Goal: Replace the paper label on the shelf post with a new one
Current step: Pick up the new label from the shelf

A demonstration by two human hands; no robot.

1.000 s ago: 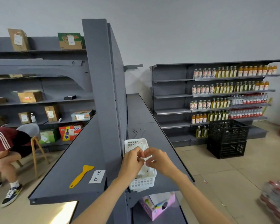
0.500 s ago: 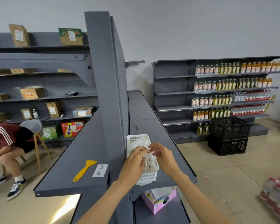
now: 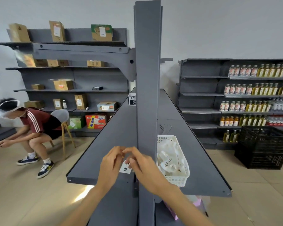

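Both hands have moved from the basket (image 3: 180,167) to the post (image 3: 147,95), left hand (image 3: 110,165) and right hand (image 3: 142,167) pinching a small label (image 3: 125,168), probably peeling it for sticking.

wall (image 3: 219,26): plain grey | floor (image 3: 23,193): beige tile | grey shelving (image 3: 203,93) along walls | black crates (image 3: 263,149) right | wooden chair (image 3: 64,128) left

A small white paper label (image 3: 125,168) with dark handwriting lies flat between both hands' grips, just left of the upright grey shelf post (image 3: 147,88).
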